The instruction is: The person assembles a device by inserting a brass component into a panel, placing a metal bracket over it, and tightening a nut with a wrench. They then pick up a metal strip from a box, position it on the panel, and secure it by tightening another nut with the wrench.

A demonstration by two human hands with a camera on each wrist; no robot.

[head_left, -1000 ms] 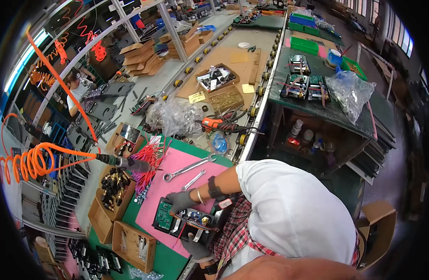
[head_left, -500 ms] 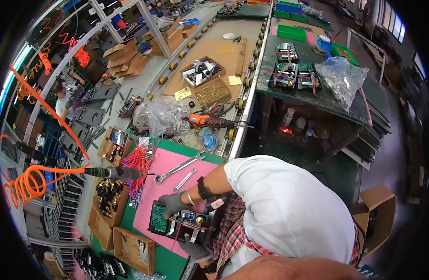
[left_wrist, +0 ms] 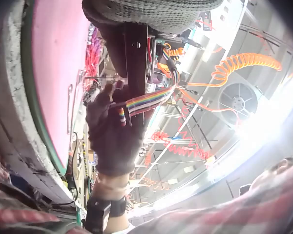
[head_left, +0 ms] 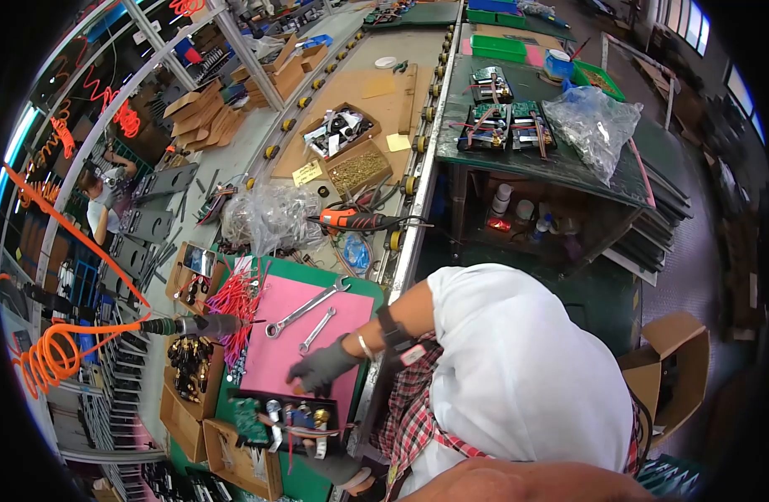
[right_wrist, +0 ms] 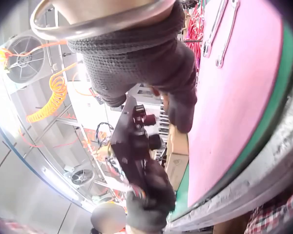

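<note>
A black-cased electronic module (head_left: 288, 418) with a green circuit board, brass fittings and wires is tilted up at the bench edge in the head view. My gloved left hand (head_left: 334, 468) grips its near lower side; in the left wrist view this glove (left_wrist: 156, 14) curls over the dark case from above. A rainbow ribbon cable (left_wrist: 149, 101) hangs from the module there. My gloved right hand (head_left: 324, 366) is beside the module's upper edge, over the pink mat (head_left: 271, 364). In the right wrist view the right hand's fingers (right_wrist: 182, 112) extend loosely, holding nothing, with the thumb close by the case edge.
Two wrenches (head_left: 307, 308) lie on the mat. To the left are an air screwdriver (head_left: 196, 325) on an orange coiled hose, red wires (head_left: 234, 305), and cardboard boxes of fittings (head_left: 192, 368). Beyond are plastic bags (head_left: 271, 219) and an orange power tool (head_left: 351, 220).
The module has shifted toward the near-left bench edge and tilted, with my left hand moving along. My right hand has come off its circuit-board end. The head view has turned slightly.
</note>
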